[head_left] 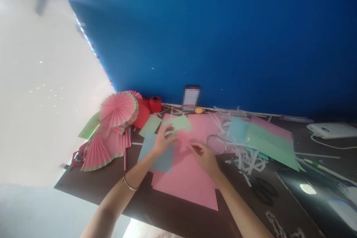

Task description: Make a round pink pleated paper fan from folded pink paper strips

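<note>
Over a stack of pink paper sheets (186,184) on the dark table, my two hands work close together. Between them lies a small piece of pleated pink paper (183,134), blurred against the pink beneath. My right hand (205,156) pinches at its near right side with thumb and fingers together. At the left, my left hand (164,140) curves its fingers apart from the thumb, whose tip is beside the pleats. A light green sheet (181,122) lies just beyond, and a blue sheet (160,156) is partly under my left forearm.
Pink pleated fans with green edges (117,108) stand at the left. A red tape roll (155,104) sits near the blue wall. To the right are a clear tape ring (216,144), white paper strips (249,161), green sheets (270,143), black scissors (263,189) and a white device (331,130).
</note>
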The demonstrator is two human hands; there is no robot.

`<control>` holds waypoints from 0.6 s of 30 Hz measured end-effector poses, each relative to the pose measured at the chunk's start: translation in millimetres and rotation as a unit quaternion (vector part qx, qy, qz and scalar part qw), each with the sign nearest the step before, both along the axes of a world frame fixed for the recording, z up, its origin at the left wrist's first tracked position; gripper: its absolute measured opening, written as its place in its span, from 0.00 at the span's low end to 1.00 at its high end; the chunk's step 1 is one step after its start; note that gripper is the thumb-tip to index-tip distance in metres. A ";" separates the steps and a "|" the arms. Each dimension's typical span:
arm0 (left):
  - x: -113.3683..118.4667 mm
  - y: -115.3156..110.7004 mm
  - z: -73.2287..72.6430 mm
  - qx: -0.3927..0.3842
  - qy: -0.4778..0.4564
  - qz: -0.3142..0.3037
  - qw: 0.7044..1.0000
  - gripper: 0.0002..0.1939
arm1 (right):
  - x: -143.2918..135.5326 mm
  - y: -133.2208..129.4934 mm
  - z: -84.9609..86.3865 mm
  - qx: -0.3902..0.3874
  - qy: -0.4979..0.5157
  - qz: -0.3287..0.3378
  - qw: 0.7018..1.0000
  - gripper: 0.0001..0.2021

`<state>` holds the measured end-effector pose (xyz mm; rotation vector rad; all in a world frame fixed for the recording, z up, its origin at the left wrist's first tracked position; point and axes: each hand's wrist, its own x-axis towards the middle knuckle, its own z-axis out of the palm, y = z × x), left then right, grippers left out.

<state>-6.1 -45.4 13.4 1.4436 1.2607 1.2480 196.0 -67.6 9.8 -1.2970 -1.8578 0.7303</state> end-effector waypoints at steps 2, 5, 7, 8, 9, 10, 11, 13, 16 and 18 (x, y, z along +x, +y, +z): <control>16.9 -2.9 0.1 -0.088 -0.105 -0.035 0.990 0.23 | -5.2 1.0 4.1 -0.072 0.099 -0.026 0.992 0.13; 34.9 -9.3 3.1 -0.155 -0.221 -0.134 0.953 0.18 | -14.4 -1.7 16.7 -0.178 0.198 -0.034 0.963 0.15; 39.4 -11.4 3.6 -0.172 -0.253 -0.135 0.943 0.17 | -19.7 -5.1 26.4 -0.195 0.209 -0.036 0.958 0.13; 39.8 -11.5 2.5 -0.174 -0.258 -0.122 0.942 0.17 | -21.6 -6.9 30.5 -0.195 0.200 -0.041 0.959 0.12; 39.4 -11.1 0.5 -0.174 -0.260 -0.107 0.944 0.16 | -23.0 -8.6 33.7 -0.197 0.186 -0.048 0.961 0.12; 38.6 -10.4 -2.3 -0.173 -0.263 -0.093 0.945 0.16 | -23.8 -10.2 35.9 -0.200 0.172 -0.055 0.963 0.12; 37.6 -9.7 -5.3 -0.176 -0.267 -0.086 0.944 0.15 | -23.9 -11.5 36.8 -0.205 0.159 -0.060 0.964 0.13; 35.7 -8.7 -10.7 -0.193 -0.286 -0.088 0.934 0.15 | -22.0 -12.9 34.7 -0.211 0.146 -0.052 0.965 0.15; 33.8 -8.9 -13.1 -0.230 -0.332 -0.116 0.907 0.16 | -14.5 -11.8 24.4 -0.171 0.156 -0.025 0.973 0.17; 32.7 -9.3 -11.7 -0.242 -0.363 -0.126 0.891 0.16 | -7.8 -10.3 15.7 -0.087 0.142 -0.028 0.986 0.15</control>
